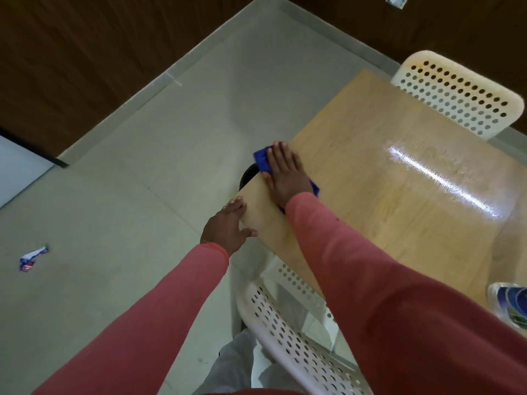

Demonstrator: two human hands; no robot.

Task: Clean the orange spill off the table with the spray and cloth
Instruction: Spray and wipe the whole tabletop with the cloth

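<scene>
A blue cloth (261, 161) lies at the left edge of the light wooden table (399, 195), partly hanging over it. My right hand (285, 175) presses flat on the cloth with straight fingers and covers most of it. My left hand (228, 226) sits at the table's near left edge, fingers along the edge and thumb spread out. A wet, shiny streak (439, 178) runs across the tabletop to the right. No orange spill shows. At the right border a blue and white object (510, 306) is cut off; I cannot tell whether it is the spray.
A white perforated chair (456, 92) stands at the far side of the table, and another (296, 334) stands close below my arms. A dark round object (248, 175) sits under the table edge. A crumpled wrapper (32, 258) lies on the grey tiled floor at left.
</scene>
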